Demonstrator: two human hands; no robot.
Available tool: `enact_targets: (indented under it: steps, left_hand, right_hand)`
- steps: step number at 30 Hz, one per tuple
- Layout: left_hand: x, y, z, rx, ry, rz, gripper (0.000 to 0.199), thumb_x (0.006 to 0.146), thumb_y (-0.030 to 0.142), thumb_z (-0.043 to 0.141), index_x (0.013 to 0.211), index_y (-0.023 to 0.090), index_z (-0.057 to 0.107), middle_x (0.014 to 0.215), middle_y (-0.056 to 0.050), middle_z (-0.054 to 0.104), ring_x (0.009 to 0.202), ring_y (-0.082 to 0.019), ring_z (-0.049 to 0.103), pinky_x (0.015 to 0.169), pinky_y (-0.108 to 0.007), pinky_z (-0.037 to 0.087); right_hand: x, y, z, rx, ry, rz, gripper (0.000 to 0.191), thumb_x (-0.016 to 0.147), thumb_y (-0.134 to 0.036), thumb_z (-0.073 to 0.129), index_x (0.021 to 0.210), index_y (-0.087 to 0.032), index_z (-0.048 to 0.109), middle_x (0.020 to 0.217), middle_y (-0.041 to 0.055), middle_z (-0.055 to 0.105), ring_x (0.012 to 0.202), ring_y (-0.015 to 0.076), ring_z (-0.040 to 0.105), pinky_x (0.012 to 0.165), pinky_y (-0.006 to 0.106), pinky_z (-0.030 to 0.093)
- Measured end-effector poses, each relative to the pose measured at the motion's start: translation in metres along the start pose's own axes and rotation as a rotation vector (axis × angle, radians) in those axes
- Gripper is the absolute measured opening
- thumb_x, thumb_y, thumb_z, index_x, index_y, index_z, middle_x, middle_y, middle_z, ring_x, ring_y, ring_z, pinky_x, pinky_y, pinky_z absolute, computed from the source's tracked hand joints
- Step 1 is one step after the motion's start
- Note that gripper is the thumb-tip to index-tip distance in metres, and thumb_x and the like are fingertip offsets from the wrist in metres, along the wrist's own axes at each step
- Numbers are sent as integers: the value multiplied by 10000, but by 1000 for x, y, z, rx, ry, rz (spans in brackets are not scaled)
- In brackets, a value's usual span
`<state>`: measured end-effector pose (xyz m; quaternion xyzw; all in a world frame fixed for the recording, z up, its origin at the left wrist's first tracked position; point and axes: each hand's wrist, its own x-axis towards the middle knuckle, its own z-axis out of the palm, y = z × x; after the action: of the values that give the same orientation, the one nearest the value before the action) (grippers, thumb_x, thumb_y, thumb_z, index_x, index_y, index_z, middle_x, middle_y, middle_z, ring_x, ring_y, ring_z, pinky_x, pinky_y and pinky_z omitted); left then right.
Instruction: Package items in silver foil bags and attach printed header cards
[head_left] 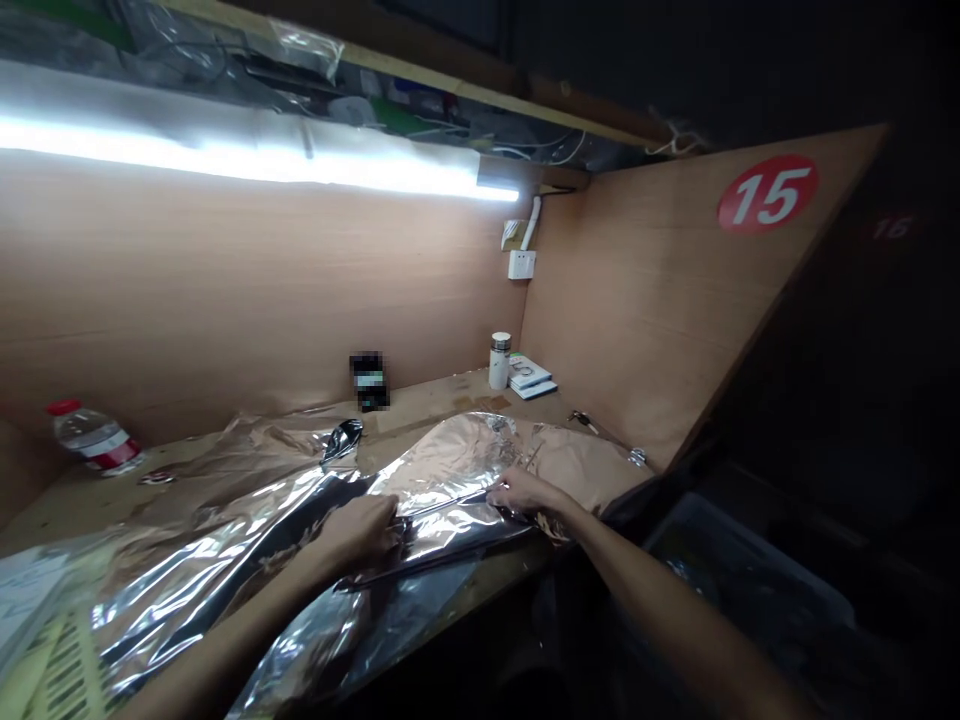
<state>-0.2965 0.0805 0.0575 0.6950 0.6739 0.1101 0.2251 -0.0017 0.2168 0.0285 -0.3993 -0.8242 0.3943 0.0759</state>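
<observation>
A large crumpled sheet of shiny reflective film (450, 455) covers much of the bench, mirroring the brown wood around it. Near the front edge, my left hand (364, 525) is closed on a dark-edged fold of this film. My right hand (519, 492) pinches the same fold farther right, so a roughly straight strip runs between the two hands. More of the glossy film (195, 570) spreads out to the left under my left forearm. Clear plastic (330, 640) hangs below the left hand. What lies inside the fold, if anything, is hidden.
A water bottle with a red cap (97, 440) lies tilted at left. Along the back are a blurred dark object (369, 382), a white flask (500, 362) and small booklets (531, 374). A yellow basket (71, 660) sits at lower left; a side panel (675, 300) bounds the right.
</observation>
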Motion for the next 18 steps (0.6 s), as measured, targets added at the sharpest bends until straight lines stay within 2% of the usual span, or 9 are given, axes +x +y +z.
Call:
enact_targets:
  steps: [3,5,7,10,12,13,14,17,18]
  left_hand:
    - [28,26,4,-25,-25,77,307,785,392,673,1030,206,663,1089,-124,699,1047,-317,623,860,-371,454]
    - [50,40,7,-74,-106,78,385,727,433,739,1025,195,686,968,-89,723,906,-292,651,780,-348,469]
    - [63,49,5,-141,-198,66,374,646,439,798,901,180,709,792,-42,708,756,-263,645,689,-327,464]
    - [56,54,-3,-311,-247,106,374,733,518,739,856,165,720,783,-30,715,763,-252,658,699,-318,483]
    - [35,57,-6,-447,-201,154,480,864,593,612,1052,161,705,988,-56,745,910,-258,676,786,-321,512]
    - [21,59,-4,-551,-160,169,519,912,609,560,1150,162,674,1074,-69,739,965,-258,676,822,-326,519]
    - [7,61,-1,-683,-120,175,536,941,613,542,1217,165,642,1119,-81,731,982,-256,678,839,-333,526]
    - [-32,68,15,-1149,-60,147,487,945,545,650,1246,163,638,1064,-96,739,893,-245,700,817,-346,541]
    - [-42,69,21,-1268,-60,131,458,935,505,692,1237,162,653,1042,-96,742,872,-240,704,812,-342,541]
  right_hand:
    - [3,-4,4,-28,42,55,235,814,-248,665,604,-144,663,514,-22,559,533,117,483,535,232,316]
    - [0,-9,2,-48,98,97,257,825,-292,693,616,-144,673,532,-4,589,551,135,522,552,238,346]
    - [-7,-14,-2,-72,212,132,244,843,-342,709,709,-138,706,646,39,666,656,177,599,614,254,402]
    - [-29,-20,2,-79,547,165,355,983,-420,548,1118,-125,693,1090,167,723,1024,271,647,823,326,474]
    - [-46,-25,17,88,803,110,462,1031,-480,457,1316,-139,584,1263,203,660,1147,286,618,901,366,488]
    - [-54,-28,29,235,834,56,503,1021,-527,481,1350,-153,556,1250,193,666,1120,283,638,884,369,508]
    - [-62,-31,42,406,782,-6,538,993,-571,534,1350,-169,555,1184,166,692,1043,275,670,836,363,531]
    - [-79,-47,77,800,335,-142,513,930,-617,648,1200,-181,651,918,68,721,755,212,684,660,310,536]
    - [-82,-53,84,870,244,-156,474,931,-609,656,1115,-173,680,865,50,711,704,188,665,629,288,522]
